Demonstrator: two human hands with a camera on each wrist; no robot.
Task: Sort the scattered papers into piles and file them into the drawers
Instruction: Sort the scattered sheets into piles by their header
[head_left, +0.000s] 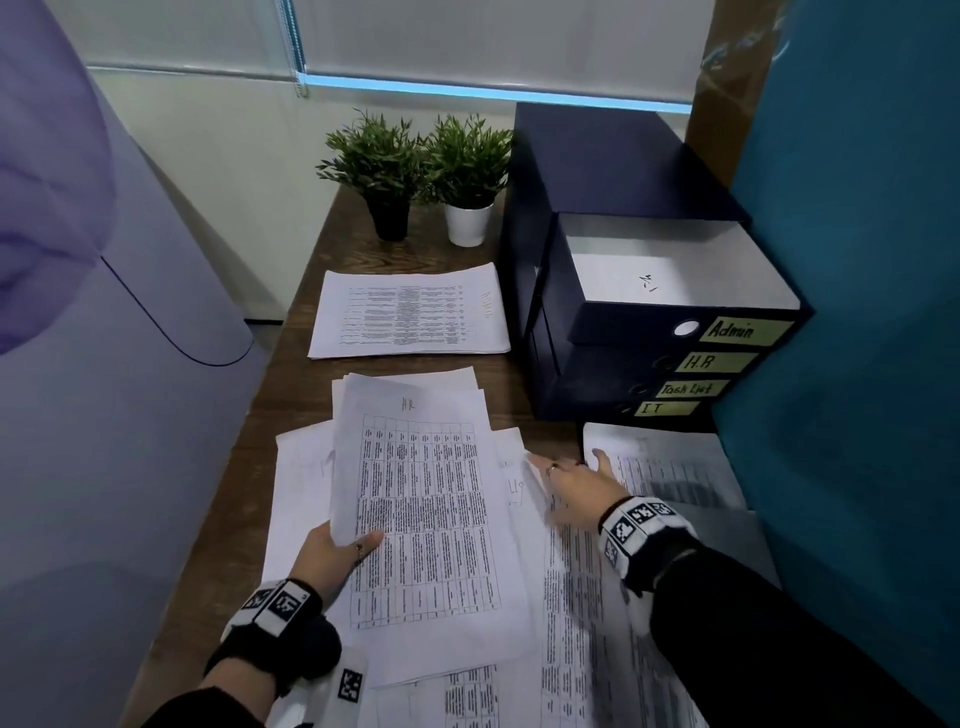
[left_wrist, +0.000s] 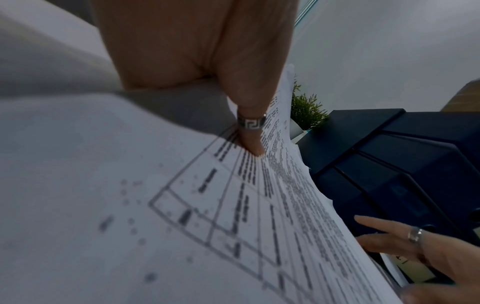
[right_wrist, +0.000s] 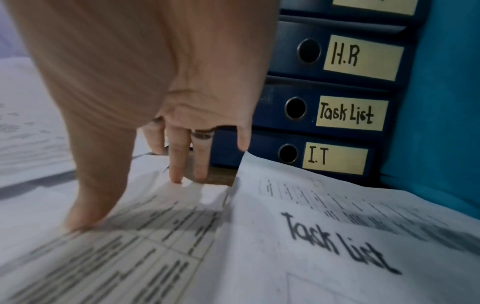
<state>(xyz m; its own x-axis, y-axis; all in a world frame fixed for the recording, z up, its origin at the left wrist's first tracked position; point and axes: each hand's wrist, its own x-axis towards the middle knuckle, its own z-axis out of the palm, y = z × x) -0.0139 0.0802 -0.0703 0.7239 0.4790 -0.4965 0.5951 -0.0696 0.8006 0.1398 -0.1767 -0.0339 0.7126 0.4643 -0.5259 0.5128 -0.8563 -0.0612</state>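
Wooden desk (head_left: 270, 410), scattered papers (head_left: 571, 597), drawers (head_left: 649, 358)

I see an office: a wooden surface (head_left: 291, 384) strewn with printed papers (head_left: 426, 519), labelled file drawers (head_left: 649, 332), two potted plants (head_left: 415, 171), a window blind (head_left: 467, 36)

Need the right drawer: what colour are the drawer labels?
Pale yellow labels, black handwriting; right wrist view.

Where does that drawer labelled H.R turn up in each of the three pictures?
Head: H.R drawer, right of centre, second from top of the stack.
Left wrist: the dark drawers show at right, but no label is readable.
Right wrist: H.R drawer, upper right.
Shared landmark: Task List drawer.
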